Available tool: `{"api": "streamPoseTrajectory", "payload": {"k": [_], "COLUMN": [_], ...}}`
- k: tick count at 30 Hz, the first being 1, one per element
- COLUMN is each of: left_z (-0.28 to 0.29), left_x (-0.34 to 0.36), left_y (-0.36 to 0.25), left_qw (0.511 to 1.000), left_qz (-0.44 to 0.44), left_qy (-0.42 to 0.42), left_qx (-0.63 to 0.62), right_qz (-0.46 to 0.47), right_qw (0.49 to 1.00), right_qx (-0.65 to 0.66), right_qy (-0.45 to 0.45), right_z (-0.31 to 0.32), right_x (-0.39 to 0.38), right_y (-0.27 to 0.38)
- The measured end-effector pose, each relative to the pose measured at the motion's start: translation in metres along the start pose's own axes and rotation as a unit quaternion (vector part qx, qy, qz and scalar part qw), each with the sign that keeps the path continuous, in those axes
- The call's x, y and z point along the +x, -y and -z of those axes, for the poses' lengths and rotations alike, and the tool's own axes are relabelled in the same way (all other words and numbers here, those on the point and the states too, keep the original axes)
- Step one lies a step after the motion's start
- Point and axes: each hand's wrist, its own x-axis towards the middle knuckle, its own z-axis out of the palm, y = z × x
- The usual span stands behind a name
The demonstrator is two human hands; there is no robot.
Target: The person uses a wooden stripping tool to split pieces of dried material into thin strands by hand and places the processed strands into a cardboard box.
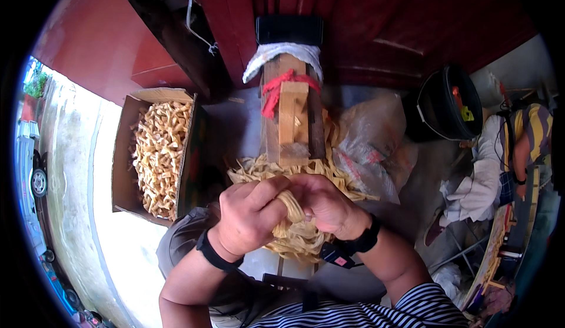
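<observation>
Hands (253, 213) twist strips (294, 234); box (126, 151) left, bag (371, 142) right.

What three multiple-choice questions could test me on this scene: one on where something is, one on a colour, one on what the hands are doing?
1. Where is the cardboard box of pale strips?
A. to the person's left
B. to the person's right
C. on the wooden block

2. What colour is the cord tied round the wooden block?
A. blue
B. red
C. green

3. What are the left hand and right hand doing?
A. resting open
B. gripping a bundle of strips
C. holding a bucket

Answers: A, the box lies on the left side of the picture; B, the cord shows red; B, both hands close round the bundle.
</observation>
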Motion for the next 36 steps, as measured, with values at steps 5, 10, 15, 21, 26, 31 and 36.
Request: {"api": "streamPoseTrajectory", "payload": {"k": [5, 10, 15, 21, 26, 31, 36], "left_z": [-0.001, 0.006, -0.002, 0.032, 0.02, 0.012, 0.007], "left_x": [0.001, 0.002, -0.003, -0.002, -0.007, 0.001, -0.003], "left_y": [-0.005, -0.001, 0.004, 0.007, 0.017, 0.008, 0.009], "left_qw": [0.977, 0.939, 0.931, 0.722, 0.751, 0.682, 0.694], "left_qz": [0.183, 0.259, 0.242, 0.377, 0.41, 0.508, 0.495], "left_qy": [-0.01, 0.142, 0.076, -0.098, -0.074, 0.055, -0.032], "left_qx": [-0.107, -0.174, -0.261, -0.571, -0.513, -0.523, -0.523], "right_qz": [0.207, 0.316, 0.245, -0.005, 0.009, 0.101, 0.029], "right_qw": [0.921, 0.75, 0.739, 0.975, 0.986, 0.935, 0.923], "right_qx": [-0.319, -0.577, -0.625, -0.206, -0.164, -0.34, -0.378], "right_qy": [-0.091, -0.07, -0.052, 0.078, 0.021, -0.01, -0.061], "right_z": [-0.014, -0.011, -0.01, -0.008, -0.002, -0.006, -0.006], "right_x": [-0.007, -0.006, -0.002, -0.011, -0.007, -0.002, -0.011], "right_y": [0.01, 0.009, 0.01, 0.018, 0.019, 0.011, 0.03]}}
